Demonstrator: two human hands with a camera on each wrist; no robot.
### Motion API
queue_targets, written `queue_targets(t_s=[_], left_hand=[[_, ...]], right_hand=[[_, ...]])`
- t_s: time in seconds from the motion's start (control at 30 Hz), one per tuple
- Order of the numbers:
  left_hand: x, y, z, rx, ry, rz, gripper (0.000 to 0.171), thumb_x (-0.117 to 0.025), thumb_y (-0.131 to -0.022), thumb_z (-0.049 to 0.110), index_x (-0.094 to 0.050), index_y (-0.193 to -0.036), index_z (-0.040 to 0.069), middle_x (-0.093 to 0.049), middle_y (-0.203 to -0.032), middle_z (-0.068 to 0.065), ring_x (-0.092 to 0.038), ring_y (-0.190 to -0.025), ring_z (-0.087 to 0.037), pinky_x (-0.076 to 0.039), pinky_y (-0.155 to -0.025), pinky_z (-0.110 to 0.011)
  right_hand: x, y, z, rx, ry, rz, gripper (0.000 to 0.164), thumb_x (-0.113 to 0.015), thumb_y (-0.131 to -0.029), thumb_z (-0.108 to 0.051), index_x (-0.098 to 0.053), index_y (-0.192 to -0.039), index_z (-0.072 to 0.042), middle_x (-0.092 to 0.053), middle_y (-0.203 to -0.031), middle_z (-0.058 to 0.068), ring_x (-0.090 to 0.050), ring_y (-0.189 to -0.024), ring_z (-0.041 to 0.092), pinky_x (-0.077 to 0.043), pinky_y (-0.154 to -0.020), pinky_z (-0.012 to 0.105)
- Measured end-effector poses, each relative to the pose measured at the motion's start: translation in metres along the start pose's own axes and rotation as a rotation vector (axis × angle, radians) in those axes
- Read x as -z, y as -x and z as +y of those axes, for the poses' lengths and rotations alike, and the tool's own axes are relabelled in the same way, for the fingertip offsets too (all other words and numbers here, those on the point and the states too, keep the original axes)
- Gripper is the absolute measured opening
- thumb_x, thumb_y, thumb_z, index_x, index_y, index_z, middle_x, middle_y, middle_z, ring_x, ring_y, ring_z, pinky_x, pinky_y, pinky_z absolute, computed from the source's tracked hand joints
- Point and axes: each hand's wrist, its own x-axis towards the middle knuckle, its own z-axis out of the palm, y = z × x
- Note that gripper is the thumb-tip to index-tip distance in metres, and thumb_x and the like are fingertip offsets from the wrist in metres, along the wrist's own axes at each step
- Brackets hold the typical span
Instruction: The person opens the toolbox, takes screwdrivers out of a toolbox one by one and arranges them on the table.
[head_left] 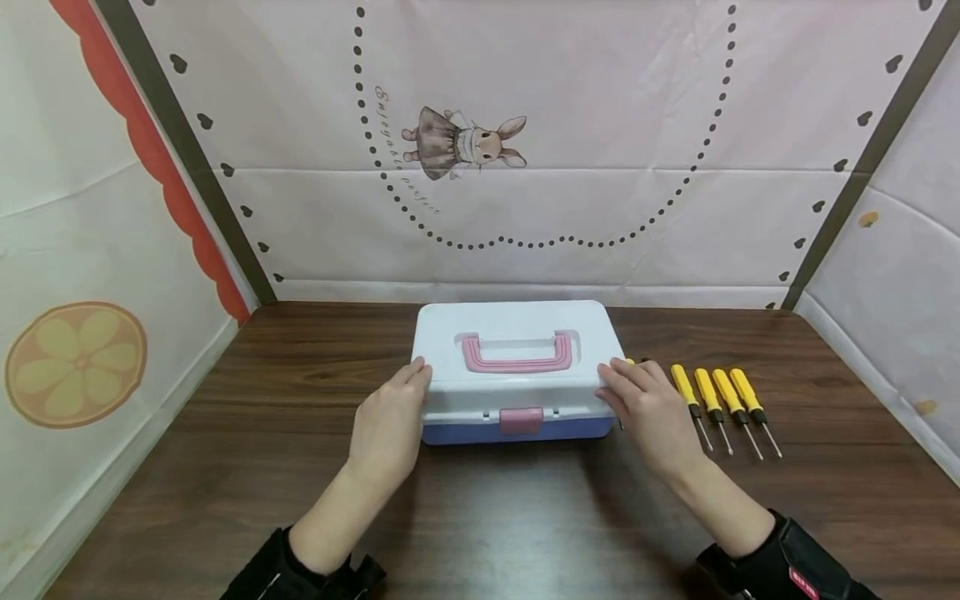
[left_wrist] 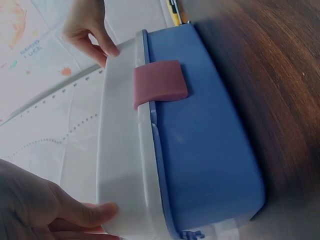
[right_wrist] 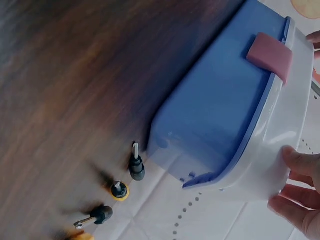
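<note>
A plastic toolbox with a white lid, a blue base and a pink carry handle stands on the table, its front facing me. The pink latch lies across the seam between lid and base. My left hand grips the lid's left side, with its thumb on the front face. On the opposite side, my right hand holds the lid's front right corner between thumb and fingers. Both hands touch the white part only. The box's far side is hidden.
Several yellow-and-black screwdrivers lie in a row to the right of the box, tips towards me. Another is partly hidden behind my right hand. The brown wooden table meets printed white cloth walls at the back and sides.
</note>
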Motion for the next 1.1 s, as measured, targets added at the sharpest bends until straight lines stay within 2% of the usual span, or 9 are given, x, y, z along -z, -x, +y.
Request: queue_targets(t_s=[0.13,0.33,0.53,0.83,1.1], left_hand=[[-0.005,-0.005,-0.003,0.023,0.020,0.003,0.032,-0.064,-0.071,-0.011,-0.063,-0.102,-0.003,-0.059,-0.110,-0.015,-0.061,-0.087,-0.032,-0.049,-0.062,-0.042],[-0.017,-0.018,-0.004,0.036,0.016,0.036,0.030,-0.067,-0.071,-0.006,-0.061,-0.101,-0.005,-0.059,-0.110,-0.015,-0.060,-0.085,-0.033,-0.049,-0.061,-0.043],[-0.033,-0.043,-0.013,0.041,0.048,0.051,0.028,-0.066,-0.073,-0.008,-0.062,-0.100,-0.006,-0.059,-0.110,-0.018,-0.060,-0.086,-0.035,-0.049,-0.062,-0.043],[-0.056,-0.083,-0.025,0.051,0.040,0.044,0.019,-0.067,-0.072,-0.003,-0.062,-0.091,-0.005,-0.058,-0.110,-0.019,-0.059,-0.087,-0.036,-0.050,-0.063,-0.042],[-0.070,-0.101,-0.031,0.075,0.036,0.031,0.030,-0.064,-0.075,-0.001,-0.061,-0.104,-0.005,-0.056,-0.113,-0.019,-0.058,-0.093,-0.035,-0.049,-0.069,-0.040]], right_hand=[[-0.001,-0.002,-0.001,-0.017,-0.003,-0.009,0.031,-0.074,-0.067,-0.007,-0.067,-0.095,0.003,-0.064,-0.091,0.018,-0.054,-0.077,0.027,-0.049,-0.064,0.035],[-0.008,-0.014,0.007,-0.053,0.015,-0.071,0.029,-0.071,-0.072,-0.009,-0.066,-0.098,0.004,-0.064,-0.093,0.019,-0.054,-0.080,0.028,-0.048,-0.065,0.036],[-0.021,-0.034,0.021,-0.117,0.042,-0.147,0.028,-0.069,-0.075,-0.010,-0.066,-0.099,0.004,-0.063,-0.096,0.020,-0.055,-0.082,0.030,-0.047,-0.068,0.039],[-0.045,-0.062,0.047,-0.194,0.020,-0.190,0.028,-0.067,-0.077,-0.011,-0.064,-0.101,0.004,-0.062,-0.100,0.021,-0.054,-0.088,0.034,-0.043,-0.074,0.043],[-0.059,-0.076,0.059,-0.220,0.025,-0.185,0.028,-0.069,-0.074,-0.010,-0.065,-0.099,0.004,-0.062,-0.100,0.021,-0.054,-0.091,0.035,-0.042,-0.078,0.043]])
